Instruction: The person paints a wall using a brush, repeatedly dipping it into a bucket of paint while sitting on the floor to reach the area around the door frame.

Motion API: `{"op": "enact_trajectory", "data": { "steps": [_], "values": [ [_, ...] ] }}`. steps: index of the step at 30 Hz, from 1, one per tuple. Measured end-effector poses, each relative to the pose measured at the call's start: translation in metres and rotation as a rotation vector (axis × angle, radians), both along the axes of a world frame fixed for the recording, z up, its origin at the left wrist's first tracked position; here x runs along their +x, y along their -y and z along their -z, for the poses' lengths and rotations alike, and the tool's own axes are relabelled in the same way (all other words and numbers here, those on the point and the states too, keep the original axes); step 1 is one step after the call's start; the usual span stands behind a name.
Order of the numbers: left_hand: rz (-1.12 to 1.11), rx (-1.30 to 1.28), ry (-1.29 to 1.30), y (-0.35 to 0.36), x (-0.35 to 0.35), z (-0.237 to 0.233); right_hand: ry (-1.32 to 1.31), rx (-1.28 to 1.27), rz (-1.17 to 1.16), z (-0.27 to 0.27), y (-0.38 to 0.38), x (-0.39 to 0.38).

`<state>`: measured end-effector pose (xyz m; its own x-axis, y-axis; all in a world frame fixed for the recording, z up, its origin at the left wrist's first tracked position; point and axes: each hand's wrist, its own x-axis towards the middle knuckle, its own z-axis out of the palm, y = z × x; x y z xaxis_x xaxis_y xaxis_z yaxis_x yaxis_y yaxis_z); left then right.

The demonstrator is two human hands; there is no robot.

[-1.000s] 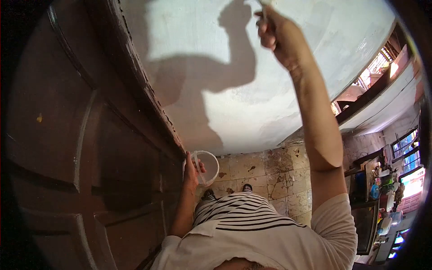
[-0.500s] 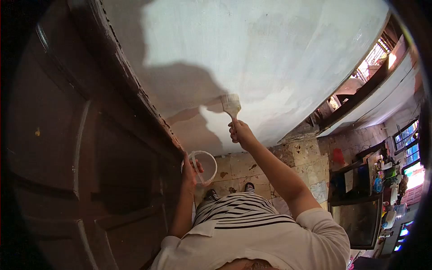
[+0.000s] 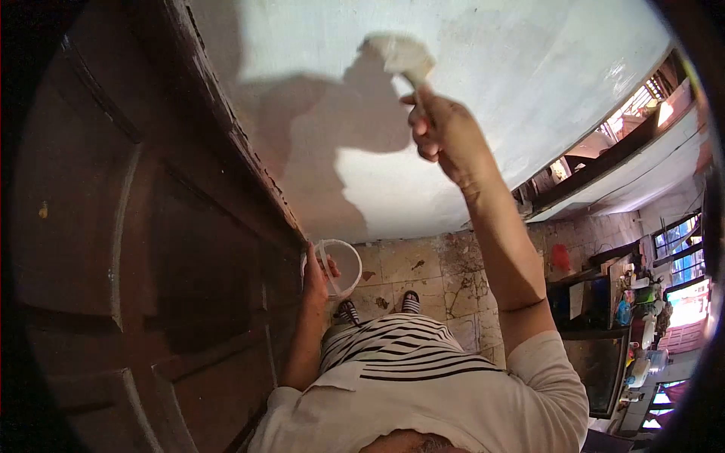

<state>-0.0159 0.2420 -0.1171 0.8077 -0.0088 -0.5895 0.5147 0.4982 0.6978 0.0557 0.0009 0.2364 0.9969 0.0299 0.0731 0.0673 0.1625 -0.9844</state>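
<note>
My right hand (image 3: pixel 445 132) is closed around the handle of a wide, flat paintbrush (image 3: pixel 404 59), raised high in front of the pale, whitish wall (image 3: pixel 513 68). The bristles overlap the wall in this view and are blurred. Low on the left, my left hand (image 3: pixel 316 270) grips a white plastic bucket (image 3: pixel 360 272) by its side, with the fingers over the rim. The bucket's handle crosses its opening. A shadow of my head and arm falls on the wall around the brush.
A dark brown panelled door (image 3: pixel 196 257) with a worn frame (image 3: pixel 242 151) stands close on the left. Stained floor tiles (image 3: pixel 411 264) lie below my feet. To the right are a wall opening, a dark cabinet (image 3: pixel 596 362) and a cluttered shelf with bottles (image 3: pixel 642 328).
My right hand has swept the paintbrush upward along the wall, from low down to much higher. The left hand and the bucket have stayed nearly in place.
</note>
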Motion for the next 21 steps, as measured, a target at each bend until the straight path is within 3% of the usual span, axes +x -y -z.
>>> {"op": "enact_trajectory", "data": {
  "steps": [4,8,10,13,17,21],
  "values": [
    [0.027,-0.013,-0.046,0.000,0.004,0.003,0.053,-0.005,0.077,0.003,-0.003,0.009],
    [0.063,-0.041,-0.039,-0.004,0.006,0.020,-0.040,-0.012,0.160,0.103,0.001,0.034],
    [0.113,-0.057,-0.039,-0.007,0.007,0.016,-0.242,0.020,0.201,0.158,0.000,0.042],
    [0.132,-0.035,-0.059,-0.002,0.003,0.003,-0.299,-0.050,0.239,0.244,0.001,0.042],
    [0.096,0.012,-0.045,0.002,-0.003,0.003,-0.479,0.046,0.218,0.305,-0.003,0.020],
    [0.047,0.032,-0.053,0.006,-0.003,-0.001,-0.640,0.137,0.194,0.321,-0.001,0.018]
  ]
}}
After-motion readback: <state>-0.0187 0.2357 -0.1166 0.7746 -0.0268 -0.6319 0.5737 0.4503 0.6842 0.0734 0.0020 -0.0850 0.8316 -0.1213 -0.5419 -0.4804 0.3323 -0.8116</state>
